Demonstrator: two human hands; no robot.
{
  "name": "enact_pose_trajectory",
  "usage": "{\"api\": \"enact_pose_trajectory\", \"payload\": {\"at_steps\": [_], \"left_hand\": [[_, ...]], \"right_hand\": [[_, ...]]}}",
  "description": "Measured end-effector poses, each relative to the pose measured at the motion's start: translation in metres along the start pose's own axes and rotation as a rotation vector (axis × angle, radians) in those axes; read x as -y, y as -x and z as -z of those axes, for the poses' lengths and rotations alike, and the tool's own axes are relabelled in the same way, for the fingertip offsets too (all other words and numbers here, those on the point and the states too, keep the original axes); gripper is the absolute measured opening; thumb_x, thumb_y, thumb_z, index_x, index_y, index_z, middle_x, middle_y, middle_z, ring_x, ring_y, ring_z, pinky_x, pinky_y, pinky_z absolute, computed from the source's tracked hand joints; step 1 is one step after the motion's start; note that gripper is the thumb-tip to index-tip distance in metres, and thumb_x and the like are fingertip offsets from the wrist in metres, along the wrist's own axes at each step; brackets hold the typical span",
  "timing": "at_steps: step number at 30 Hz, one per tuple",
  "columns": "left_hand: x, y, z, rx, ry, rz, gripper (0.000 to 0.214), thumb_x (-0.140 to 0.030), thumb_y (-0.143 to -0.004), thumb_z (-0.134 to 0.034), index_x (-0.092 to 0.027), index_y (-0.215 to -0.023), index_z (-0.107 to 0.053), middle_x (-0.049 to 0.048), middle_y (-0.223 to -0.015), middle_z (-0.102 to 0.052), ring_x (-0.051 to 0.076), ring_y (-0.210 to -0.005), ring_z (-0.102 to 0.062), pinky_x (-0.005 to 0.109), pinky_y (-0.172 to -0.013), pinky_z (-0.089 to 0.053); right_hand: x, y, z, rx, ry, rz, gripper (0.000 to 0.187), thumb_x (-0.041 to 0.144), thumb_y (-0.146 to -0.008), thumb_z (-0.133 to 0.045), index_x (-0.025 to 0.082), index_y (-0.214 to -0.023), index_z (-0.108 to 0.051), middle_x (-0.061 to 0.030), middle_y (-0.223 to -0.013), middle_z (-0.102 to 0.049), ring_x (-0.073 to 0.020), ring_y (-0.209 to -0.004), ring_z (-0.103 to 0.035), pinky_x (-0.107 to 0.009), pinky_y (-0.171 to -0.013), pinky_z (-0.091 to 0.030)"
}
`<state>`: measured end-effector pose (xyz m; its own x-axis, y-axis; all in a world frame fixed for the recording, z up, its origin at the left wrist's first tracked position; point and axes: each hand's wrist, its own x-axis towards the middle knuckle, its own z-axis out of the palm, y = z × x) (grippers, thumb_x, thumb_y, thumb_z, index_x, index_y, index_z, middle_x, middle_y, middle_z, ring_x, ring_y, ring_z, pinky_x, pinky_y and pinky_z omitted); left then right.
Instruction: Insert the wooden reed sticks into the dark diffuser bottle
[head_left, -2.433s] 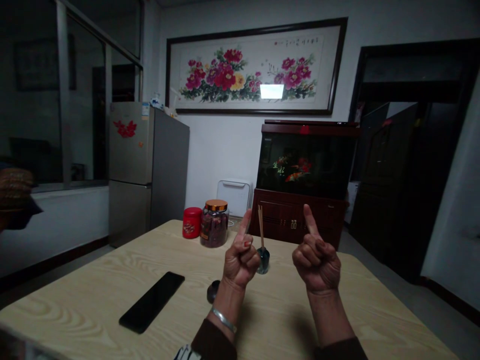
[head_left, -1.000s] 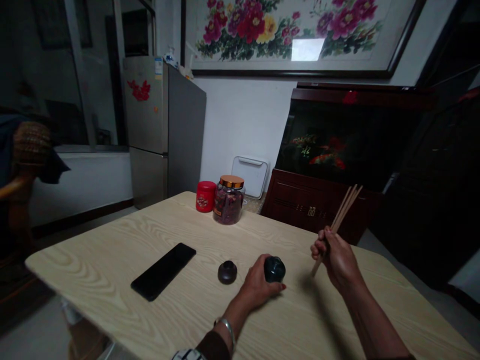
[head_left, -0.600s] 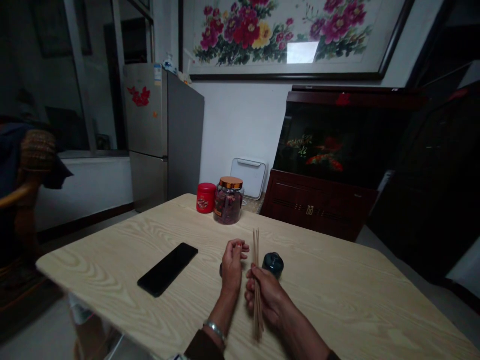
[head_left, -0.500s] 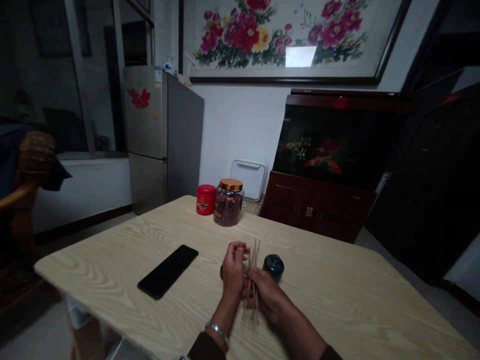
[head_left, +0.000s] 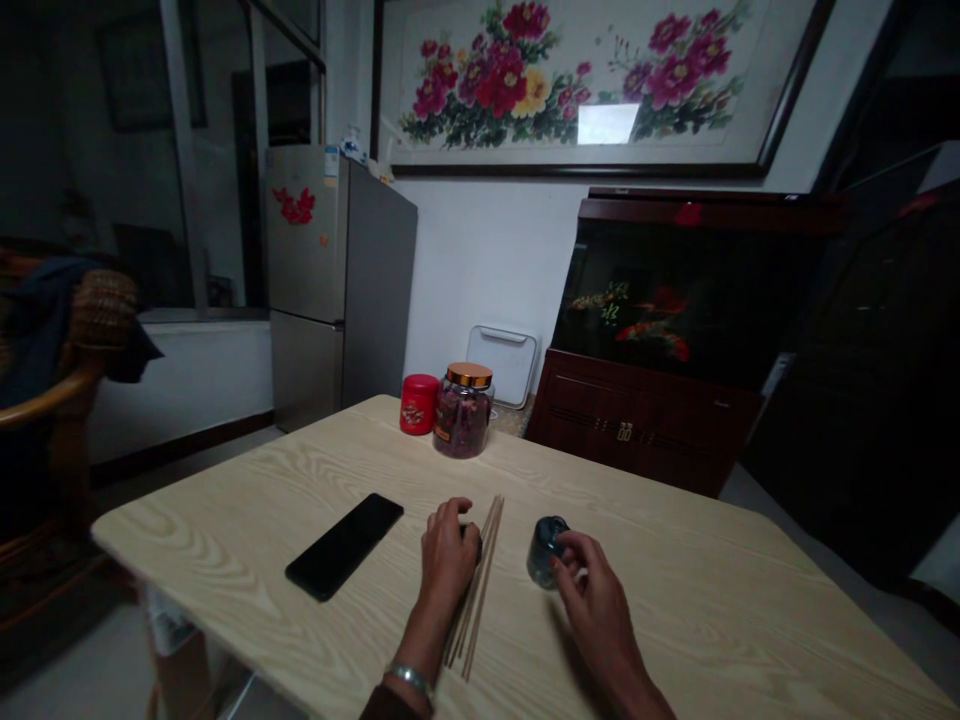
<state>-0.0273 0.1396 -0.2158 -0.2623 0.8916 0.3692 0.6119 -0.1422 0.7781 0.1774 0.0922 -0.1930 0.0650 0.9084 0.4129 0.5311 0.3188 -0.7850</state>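
Pale brown sticks (head_left: 490, 540) lie loosely bundled on the wood-grain table (head_left: 712, 570), beside the left hand. Half a second ago I had them between both hands; change noted: they are set down, and the right hand (head_left: 596, 590) has gone over to the dark glass bottle (head_left: 541, 562). For the work, I read this as the right hand freed from the sticks. Its thumb and forefinger are bent at the bottle's right side; I cannot tell whether they grip it or only touch. The left hand (head_left: 448, 550) is bent over a small dark round piece (head_left: 478, 543), mostly hidden; grasp there not readable from my end. Edges: table's left edge well apart from the hands, with the black phone (head_left: 345, 546) lying between, so leftward travel is limited. Red tin (head_left: 420, 404) and lidded glass jar (head_left: 461, 415) stand near the far edge, well beyond the hands. Widest room, by my judgement: right of the right hand, where wood grain runs out to the right edge.
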Motion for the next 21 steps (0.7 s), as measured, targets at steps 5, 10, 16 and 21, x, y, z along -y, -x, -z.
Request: {"api": "enact_pose_trajectory", "payload": {"at_steps": [5, 10, 16, 21], "left_hand": [[0.005, 0.01, -0.002, 0.162, -0.188, -0.029, 0.049, -0.028, -0.074, -0.058, -0.018, -0.122, -0.053, 0.011, -0.123, -0.057, 0.028, -0.115, -0.049, 0.04, -0.094, -0.037], [0.011, 0.005, 0.005, 0.195, -0.105, -0.077, 0.04, -0.023, -0.068, -0.064, -0.016, -0.108, -0.06, 0.0093, -0.107, -0.063, 0.025, -0.104, -0.055, 0.036, -0.091, -0.04], [-0.06, -0.01, 0.011, 0.138, 0.508, -0.027, 0.042, -0.032, -0.064, -0.074, -0.016, -0.099, -0.057, 0.0074, -0.097, -0.066, 0.023, -0.089, -0.063, 0.034, -0.08, -0.05], [-0.13, -0.002, 0.006, 0.259, 0.684, -0.297, 0.047, -0.021, -0.066, -0.071, -0.019, -0.11, -0.055, 0.0069, -0.111, -0.063, 0.021, -0.1, -0.06, 0.032, -0.086, -0.049]], "right_hand": [[-0.035, -0.021, 0.001, -0.059, 0.056, 0.008, 0.067, 0.042, -0.072, -0.065, 0.022, -0.131, -0.041, -0.0122, -0.129, -0.049, -0.0282, -0.117, -0.051, -0.042, -0.099, -0.041], [-0.044, -0.015, -0.01, -0.019, -0.028, -0.003, 0.073, 0.043, -0.07, -0.069, 0.023, -0.134, -0.039, -0.0099, -0.136, -0.046, -0.0271, -0.128, -0.044, -0.041, -0.107, -0.035], [0.028, -0.031, 0.021, -0.02, -0.38, -0.109, 0.053, 0.058, -0.08, -0.056, 0.02, -0.117, -0.053, -0.0118, -0.109, -0.063, -0.0236, -0.093, -0.062, -0.033, -0.074, -0.05], [0.072, -0.06, 0.042, 0.427, -0.781, -0.211, 0.051, 0.054, -0.078, -0.061, 0.025, -0.12, -0.056, -0.0074, -0.114, -0.064, -0.0209, -0.093, -0.064, -0.03, -0.072, -0.05]]}}
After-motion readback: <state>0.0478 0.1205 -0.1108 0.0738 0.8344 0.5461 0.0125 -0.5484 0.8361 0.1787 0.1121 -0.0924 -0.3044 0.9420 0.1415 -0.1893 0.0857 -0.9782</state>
